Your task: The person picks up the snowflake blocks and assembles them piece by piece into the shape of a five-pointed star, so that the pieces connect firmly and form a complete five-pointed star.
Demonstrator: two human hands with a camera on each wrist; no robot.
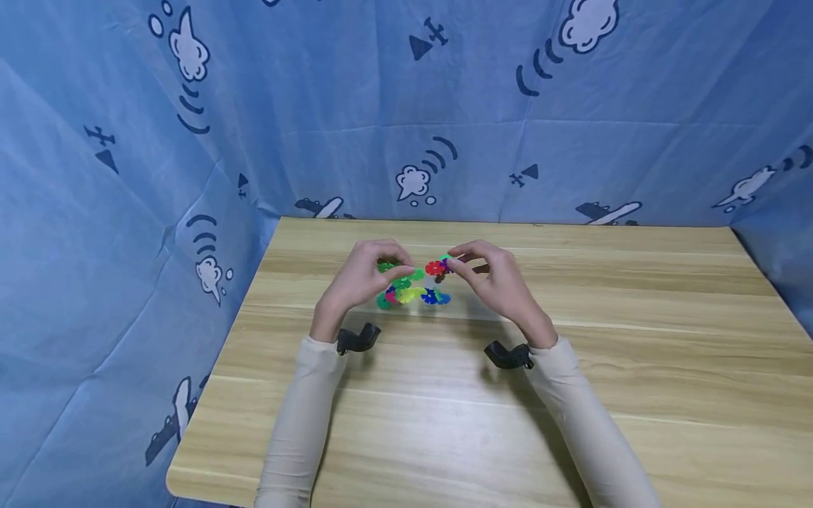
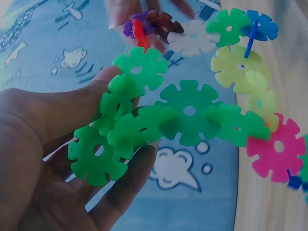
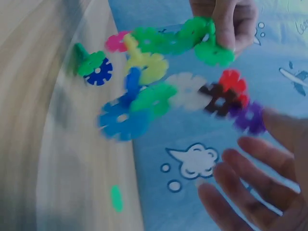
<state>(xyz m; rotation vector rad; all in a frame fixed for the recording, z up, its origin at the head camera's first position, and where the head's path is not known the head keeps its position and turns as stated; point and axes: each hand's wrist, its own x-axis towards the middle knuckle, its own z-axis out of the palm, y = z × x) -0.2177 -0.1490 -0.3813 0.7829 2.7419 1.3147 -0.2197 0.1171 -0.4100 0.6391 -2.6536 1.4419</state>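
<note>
A chain of flower-shaped notched plastic discs hangs between the hands. My left hand (image 1: pixel 368 275) grips its green discs (image 2: pixel 98 150) between thumb and fingers. My right hand (image 1: pixel 492 279) pinches a purple disc (image 3: pixel 249 119) at the other side, its other fingers spread below. Next to the purple disc are a red disc (image 1: pixel 435 268) and a brown disc (image 3: pixel 220 101). A white disc (image 3: pixel 186 90), a green one (image 2: pixel 228 27) and blue ones (image 3: pixel 122 118) follow. Yellow discs (image 2: pixel 240 67) lead to a pink disc (image 2: pixel 276 147).
The wood-grain table (image 1: pixel 419 430) lies under both arms. A loose green disc (image 3: pixel 116 198) appears apart from the chain in the right wrist view. Black wrist camera mounts (image 1: pixel 358 339) stick out inward from the cuffs. A patterned blue curtain (image 1: pixel 356 92) borders the table.
</note>
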